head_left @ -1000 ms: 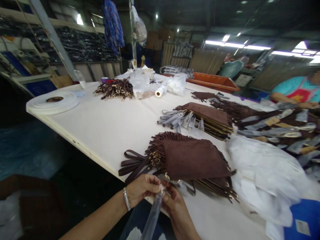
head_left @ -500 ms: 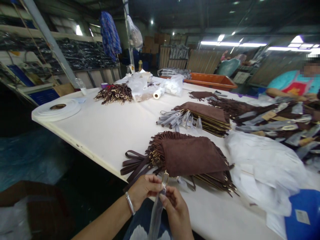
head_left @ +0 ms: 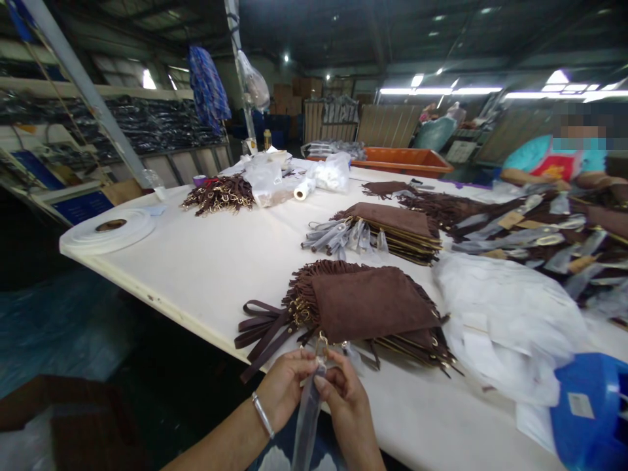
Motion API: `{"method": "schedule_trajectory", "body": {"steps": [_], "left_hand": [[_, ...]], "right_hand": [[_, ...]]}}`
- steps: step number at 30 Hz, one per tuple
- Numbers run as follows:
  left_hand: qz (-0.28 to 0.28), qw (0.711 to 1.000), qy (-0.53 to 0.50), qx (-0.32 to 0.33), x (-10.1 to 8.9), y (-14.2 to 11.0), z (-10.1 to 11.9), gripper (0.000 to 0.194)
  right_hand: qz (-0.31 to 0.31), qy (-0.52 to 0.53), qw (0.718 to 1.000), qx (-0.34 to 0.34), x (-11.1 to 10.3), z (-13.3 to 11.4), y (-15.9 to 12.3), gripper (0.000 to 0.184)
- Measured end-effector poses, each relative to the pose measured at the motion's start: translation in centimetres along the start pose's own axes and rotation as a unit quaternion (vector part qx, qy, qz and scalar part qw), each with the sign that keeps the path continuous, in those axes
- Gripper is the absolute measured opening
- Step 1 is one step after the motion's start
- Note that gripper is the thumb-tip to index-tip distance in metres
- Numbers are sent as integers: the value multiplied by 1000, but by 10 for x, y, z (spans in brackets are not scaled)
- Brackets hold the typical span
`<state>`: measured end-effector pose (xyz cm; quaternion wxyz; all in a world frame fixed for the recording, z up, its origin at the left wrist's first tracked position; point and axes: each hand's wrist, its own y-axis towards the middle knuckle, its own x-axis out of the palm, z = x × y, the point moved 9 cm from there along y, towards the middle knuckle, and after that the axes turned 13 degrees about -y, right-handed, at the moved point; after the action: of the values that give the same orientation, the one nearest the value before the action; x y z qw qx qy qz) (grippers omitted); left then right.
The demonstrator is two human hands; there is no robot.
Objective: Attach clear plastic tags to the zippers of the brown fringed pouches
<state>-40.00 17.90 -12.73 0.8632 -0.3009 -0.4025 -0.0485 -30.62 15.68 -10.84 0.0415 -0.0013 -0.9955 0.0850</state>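
Note:
At the table's near edge, my left hand (head_left: 287, 386) pinches the top of a wrist strap (head_left: 308, 418) sleeved in clear plastic, just below its gold clasp (head_left: 321, 347). My right hand (head_left: 346, 399) grips the same spot from the other side, thumb on the plastic. The strap hangs down toward my lap. Right beyond my hands lies a stack of brown suede fringed pouches (head_left: 375, 304) with gold zips and rings. Bare brown wrist straps (head_left: 262, 327) stick out from its left side.
Behind is another pouch stack (head_left: 392, 222) with plastic-sleeved straps. A white plastic bag heap (head_left: 505, 320) and a blue container (head_left: 589, 405) are at right. A white tape roll (head_left: 110, 232) and a pile of clasped straps (head_left: 218, 195) lie farther left. A co-worker (head_left: 554, 163) sits across the table.
The view has shifted slightly. My fingers have moved a little closer around the strap's top below the clasp; both hands still hold it.

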Motion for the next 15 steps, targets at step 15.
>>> {"method": "schedule_trajectory", "body": {"steps": [15], "left_hand": [[20, 998, 54, 6, -6, -6, -6, 33]], "right_hand": [[-24, 68, 994, 80, -2, 23, -3, 43]]}}
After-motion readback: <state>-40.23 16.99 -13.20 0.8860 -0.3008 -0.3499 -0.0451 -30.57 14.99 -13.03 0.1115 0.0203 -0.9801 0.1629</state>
